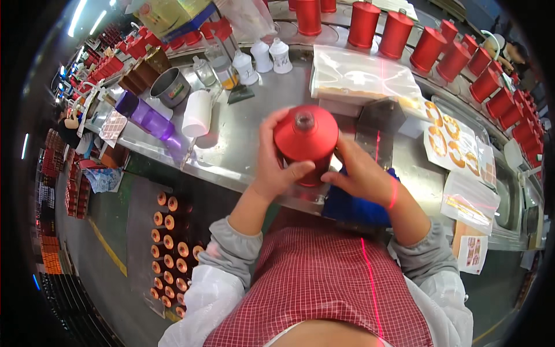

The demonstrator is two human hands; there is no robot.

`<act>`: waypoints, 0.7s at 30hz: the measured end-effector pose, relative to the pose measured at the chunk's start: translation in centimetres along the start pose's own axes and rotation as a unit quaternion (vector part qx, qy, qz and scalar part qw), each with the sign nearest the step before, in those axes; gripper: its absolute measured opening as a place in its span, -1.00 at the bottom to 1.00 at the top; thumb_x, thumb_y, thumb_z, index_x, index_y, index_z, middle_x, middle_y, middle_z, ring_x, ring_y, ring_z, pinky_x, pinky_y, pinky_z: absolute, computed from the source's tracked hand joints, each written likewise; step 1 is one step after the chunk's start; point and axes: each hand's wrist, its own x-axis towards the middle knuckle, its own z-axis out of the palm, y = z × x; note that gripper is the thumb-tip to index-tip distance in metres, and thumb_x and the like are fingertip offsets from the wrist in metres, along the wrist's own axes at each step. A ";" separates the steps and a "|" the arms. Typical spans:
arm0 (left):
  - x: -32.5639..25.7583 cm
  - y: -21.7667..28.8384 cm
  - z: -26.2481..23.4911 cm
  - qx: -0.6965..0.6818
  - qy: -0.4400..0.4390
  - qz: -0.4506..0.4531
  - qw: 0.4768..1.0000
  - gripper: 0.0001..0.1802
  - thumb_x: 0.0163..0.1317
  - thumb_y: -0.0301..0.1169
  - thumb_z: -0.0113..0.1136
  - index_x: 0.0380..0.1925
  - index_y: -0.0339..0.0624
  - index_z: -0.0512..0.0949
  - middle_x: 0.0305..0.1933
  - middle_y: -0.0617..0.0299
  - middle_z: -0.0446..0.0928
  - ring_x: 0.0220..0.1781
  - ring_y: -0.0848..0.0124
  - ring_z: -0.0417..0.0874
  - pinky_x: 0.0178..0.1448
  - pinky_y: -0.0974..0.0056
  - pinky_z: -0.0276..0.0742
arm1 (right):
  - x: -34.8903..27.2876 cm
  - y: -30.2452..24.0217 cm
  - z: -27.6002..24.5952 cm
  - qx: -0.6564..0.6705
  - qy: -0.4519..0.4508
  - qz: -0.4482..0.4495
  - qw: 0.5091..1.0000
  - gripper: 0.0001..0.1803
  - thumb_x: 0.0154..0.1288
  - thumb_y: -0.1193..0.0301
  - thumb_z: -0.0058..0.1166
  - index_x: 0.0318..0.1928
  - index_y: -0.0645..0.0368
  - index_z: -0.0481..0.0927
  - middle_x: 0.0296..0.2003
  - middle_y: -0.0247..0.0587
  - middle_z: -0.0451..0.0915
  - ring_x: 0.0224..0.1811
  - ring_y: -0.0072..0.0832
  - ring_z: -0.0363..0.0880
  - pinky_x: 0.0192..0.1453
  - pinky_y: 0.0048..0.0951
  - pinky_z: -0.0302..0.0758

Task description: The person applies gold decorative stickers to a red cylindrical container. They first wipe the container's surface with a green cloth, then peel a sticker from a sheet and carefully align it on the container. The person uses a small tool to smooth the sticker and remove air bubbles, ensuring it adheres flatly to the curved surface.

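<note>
I hold a red bottle-shaped jar (pixel 306 136) upright over the near edge of the steel worktable (pixel 243 147). My left hand (pixel 276 159) wraps its left side, thumb across the front. On the jar's right lower side rests my right hand (pixel 361 170), fingertips pressed against the front. A blue cloth (pixel 352 208) lies under my right wrist at the table's edge. The jar's dark stopper faces up toward me.
A row of red jars (pixel 430 46) runs along the conveyor at the back and right. White small bottles (pixel 263 58), a metal cup (pixel 170 87), a purple bottle (pixel 144 118), a white cup (pixel 196 113), clear bags (pixel 364 78) and label sheets (pixel 451 141) are on the table. Orange-capped items (pixel 170 254) sit in a floor tray at left.
</note>
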 end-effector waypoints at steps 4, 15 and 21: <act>-0.5 0.5 -0.5 -0.007 -0.038 -0.059 0.997 0.15 -0.04 0.00 0.51 0.39 -0.27 0.03 0.36 -0.04 0.18 0.39 0.20 0.29 0.44 0.13 0.20 | -0.5 -1.6 -0.3 -0.029 -0.022 0.055 0.998 0.09 0.06 0.45 0.35 0.45 0.39 -0.13 0.06 0.22 0.44 0.05 0.08 0.44 0.16 -0.12 0.42; 1.6 2.7 0.5 0.027 -0.007 -0.118 0.993 -0.18 0.13 0.02 0.27 0.24 -0.35 0.31 0.20 0.05 0.41 0.23 0.27 0.46 0.30 0.17 0.40 | -2.3 -2.2 -2.3 -0.031 0.003 0.023 0.999 -0.25 0.16 0.48 0.20 0.33 0.33 0.18 0.22 0.23 0.36 0.24 0.08 0.38 0.28 -0.13 0.40; 1.1 2.3 -0.3 -0.006 -0.003 -0.128 0.992 -0.11 0.12 0.02 0.23 0.29 -0.39 0.23 0.26 -0.03 0.34 0.26 0.16 0.45 0.32 0.10 0.41 | -9.0 0.9 -11.7 -0.107 0.063 0.101 0.987 -0.61 0.09 0.75 -0.03 -0.06 0.20 0.56 0.26 0.01 0.39 0.22 -0.06 0.43 0.23 -0.25 0.44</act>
